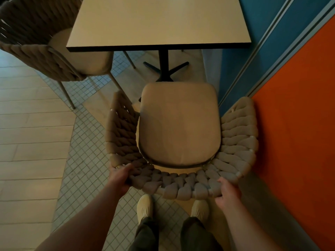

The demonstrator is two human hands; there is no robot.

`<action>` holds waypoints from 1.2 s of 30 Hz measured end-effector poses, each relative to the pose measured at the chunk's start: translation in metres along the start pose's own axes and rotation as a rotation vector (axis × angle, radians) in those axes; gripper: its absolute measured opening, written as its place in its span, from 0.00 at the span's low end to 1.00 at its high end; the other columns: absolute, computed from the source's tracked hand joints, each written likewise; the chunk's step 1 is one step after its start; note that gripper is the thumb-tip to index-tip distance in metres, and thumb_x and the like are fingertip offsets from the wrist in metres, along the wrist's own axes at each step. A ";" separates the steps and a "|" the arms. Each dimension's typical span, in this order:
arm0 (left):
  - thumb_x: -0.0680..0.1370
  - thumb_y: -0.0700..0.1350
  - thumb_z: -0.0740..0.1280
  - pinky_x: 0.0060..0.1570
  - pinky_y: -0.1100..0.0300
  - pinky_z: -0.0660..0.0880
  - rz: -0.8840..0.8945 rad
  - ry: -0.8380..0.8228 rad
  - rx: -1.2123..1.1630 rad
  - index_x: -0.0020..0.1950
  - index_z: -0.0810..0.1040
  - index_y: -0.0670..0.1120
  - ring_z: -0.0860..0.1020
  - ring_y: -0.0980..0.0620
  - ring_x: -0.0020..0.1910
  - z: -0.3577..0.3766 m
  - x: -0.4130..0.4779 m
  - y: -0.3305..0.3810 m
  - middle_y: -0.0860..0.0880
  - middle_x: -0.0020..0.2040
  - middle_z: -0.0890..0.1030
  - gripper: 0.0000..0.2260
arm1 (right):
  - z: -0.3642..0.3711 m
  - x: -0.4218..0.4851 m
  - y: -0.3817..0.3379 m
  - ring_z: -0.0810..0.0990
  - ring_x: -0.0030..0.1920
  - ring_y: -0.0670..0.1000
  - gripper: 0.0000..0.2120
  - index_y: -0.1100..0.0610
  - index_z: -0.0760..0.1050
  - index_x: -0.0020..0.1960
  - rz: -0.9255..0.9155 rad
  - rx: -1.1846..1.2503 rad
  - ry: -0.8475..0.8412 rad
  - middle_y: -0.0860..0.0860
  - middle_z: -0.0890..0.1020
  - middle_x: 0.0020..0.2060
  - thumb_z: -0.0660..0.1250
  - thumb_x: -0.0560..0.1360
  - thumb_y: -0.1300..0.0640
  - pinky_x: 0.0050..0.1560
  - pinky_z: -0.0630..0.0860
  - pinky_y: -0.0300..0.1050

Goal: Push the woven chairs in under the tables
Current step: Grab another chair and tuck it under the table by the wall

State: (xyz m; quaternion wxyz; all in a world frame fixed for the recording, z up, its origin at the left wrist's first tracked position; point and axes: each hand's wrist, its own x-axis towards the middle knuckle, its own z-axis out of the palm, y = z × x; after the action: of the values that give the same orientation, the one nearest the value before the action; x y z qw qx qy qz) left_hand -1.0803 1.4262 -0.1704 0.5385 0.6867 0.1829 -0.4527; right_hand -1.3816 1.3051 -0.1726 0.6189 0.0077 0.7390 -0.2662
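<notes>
Gripping the chair (179,127) at the back rim with both hands: left hand (119,176) wrapping the rim's left corner, fingers curling over the thick braid; right hand (226,192) clasping the rim's right end, thumb on top, fingers hidden behind the weave. Standing right behind, shoes (145,207) just under the backrest.

Sitting clear of the table (159,22), seat front just reaching the black pedestal base (165,69), right arm almost touching the orange wall (297,124). Not yet tucked in.

Pushing well, probably: keeping both hands level and pressing evenly, steering straight so the seat is sliding under the tabletop with the pedestal between the front legs. Easing slightly left, away from the wall, to avoid scraping the weave. Lifting lightly if the legs are catching on the small-tile grout. Stopping once the arms are meeting the table edge.

Looking soft and chunky: fat beige rope braided around a curved frame, forming a wraparound back and arms. Smooth, rounded-square cushion in tan. Flat pale laminate top with a dark edge band. Second chair (45,51) at left, same weave, thin metal legs, partly under the table's side.
</notes>
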 end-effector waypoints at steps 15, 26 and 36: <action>0.74 0.30 0.68 0.44 0.32 0.80 0.033 -0.011 0.003 0.70 0.68 0.52 0.83 0.33 0.50 -0.014 -0.016 -0.034 0.36 0.58 0.80 0.29 | -0.033 0.006 0.013 0.77 0.64 0.62 0.30 0.49 0.70 0.73 0.018 0.035 -0.044 0.58 0.77 0.66 0.71 0.74 0.65 0.65 0.73 0.67; 0.73 0.32 0.73 0.43 0.33 0.80 0.021 -0.072 -0.023 0.72 0.68 0.52 0.83 0.35 0.54 -0.020 -0.011 -0.037 0.39 0.61 0.80 0.32 | -0.026 0.006 0.027 0.82 0.57 0.60 0.25 0.49 0.76 0.67 -0.066 0.092 -0.101 0.55 0.83 0.59 0.70 0.73 0.67 0.44 0.82 0.57; 0.74 0.28 0.67 0.36 0.40 0.82 0.032 -0.072 -0.046 0.74 0.66 0.50 0.84 0.38 0.49 -0.022 -0.020 -0.045 0.38 0.62 0.78 0.33 | -0.034 0.000 0.029 0.81 0.58 0.61 0.29 0.50 0.75 0.67 -0.054 0.092 -0.038 0.57 0.81 0.61 0.67 0.70 0.72 0.56 0.77 0.68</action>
State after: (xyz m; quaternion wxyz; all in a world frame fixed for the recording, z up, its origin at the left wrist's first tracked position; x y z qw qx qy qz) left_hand -1.1147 1.4664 -0.1791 0.5676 0.6603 0.1625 -0.4641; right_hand -1.4023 1.3435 -0.1802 0.6243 0.0111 0.7140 -0.3168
